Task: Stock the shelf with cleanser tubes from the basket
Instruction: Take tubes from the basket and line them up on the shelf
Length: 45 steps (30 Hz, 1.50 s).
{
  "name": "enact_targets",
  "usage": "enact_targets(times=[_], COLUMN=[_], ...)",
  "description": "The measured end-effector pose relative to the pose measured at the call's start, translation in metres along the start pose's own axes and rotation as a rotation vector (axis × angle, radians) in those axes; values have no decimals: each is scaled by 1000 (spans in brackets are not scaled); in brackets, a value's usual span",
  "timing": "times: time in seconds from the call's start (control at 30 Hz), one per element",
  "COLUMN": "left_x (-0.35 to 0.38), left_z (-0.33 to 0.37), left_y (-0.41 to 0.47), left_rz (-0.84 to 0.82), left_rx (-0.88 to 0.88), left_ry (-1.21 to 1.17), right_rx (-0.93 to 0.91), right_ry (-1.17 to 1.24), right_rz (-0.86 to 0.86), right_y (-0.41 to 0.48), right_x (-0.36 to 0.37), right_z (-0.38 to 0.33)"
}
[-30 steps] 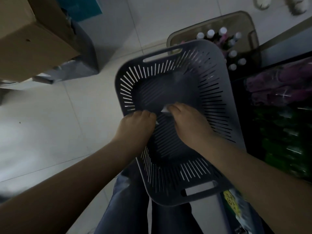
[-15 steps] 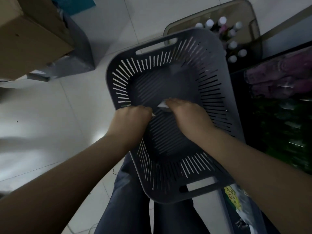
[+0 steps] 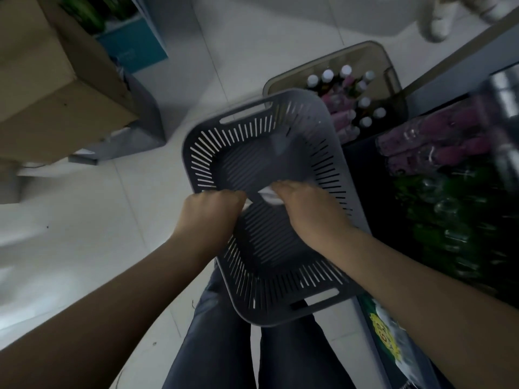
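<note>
Dim white tile floor [image 3: 84, 234]. Box [image 3: 56, 94] upper left, bin [image 3: 323, 64] of bottles upper right, shelf [image 3: 362, 175] far right (blurry purple and green packs [image 3: 438, 147]). Basket [image 3: 334, 141] sits mid-frame above jeans [image 3: 219, 332]; left hand [image 3: 213, 217] and right hand [image 3: 306, 211] curl inside it, pinching a white scrap [image 3: 269, 196].
</note>
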<state>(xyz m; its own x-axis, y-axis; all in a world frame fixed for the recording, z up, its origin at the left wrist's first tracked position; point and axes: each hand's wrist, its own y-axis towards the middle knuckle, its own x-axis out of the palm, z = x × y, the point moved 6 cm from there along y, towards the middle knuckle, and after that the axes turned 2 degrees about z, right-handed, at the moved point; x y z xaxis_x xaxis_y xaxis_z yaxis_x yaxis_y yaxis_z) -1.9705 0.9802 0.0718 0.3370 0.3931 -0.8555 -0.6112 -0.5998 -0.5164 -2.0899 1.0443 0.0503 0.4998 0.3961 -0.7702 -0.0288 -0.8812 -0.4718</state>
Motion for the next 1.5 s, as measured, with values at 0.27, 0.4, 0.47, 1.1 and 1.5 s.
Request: enact_targets(times=[0.27, 0.4, 0.47, 1.1, 1.5], left_x=[-65, -92, -110, -217, -199], left_z=[14, 22, 25, 166, 312], left_y=[-39, -59, -71, -240, -398], left_rz=[111, 156, 194, 488, 598], left_rx=[64, 158, 202, 890, 1205], left_ry=[79, 113, 151, 424, 409], right_rx=[54, 132, 194, 762, 1006], right_ry=[20, 33, 30, 63, 108], right_rz=[132, 193, 239, 636, 847], right_y=[-56, -89, -110, -383, -604], right_x=[-50, -72, -85, -127, -80], right_z=[-29, -43, -51, -111, -122])
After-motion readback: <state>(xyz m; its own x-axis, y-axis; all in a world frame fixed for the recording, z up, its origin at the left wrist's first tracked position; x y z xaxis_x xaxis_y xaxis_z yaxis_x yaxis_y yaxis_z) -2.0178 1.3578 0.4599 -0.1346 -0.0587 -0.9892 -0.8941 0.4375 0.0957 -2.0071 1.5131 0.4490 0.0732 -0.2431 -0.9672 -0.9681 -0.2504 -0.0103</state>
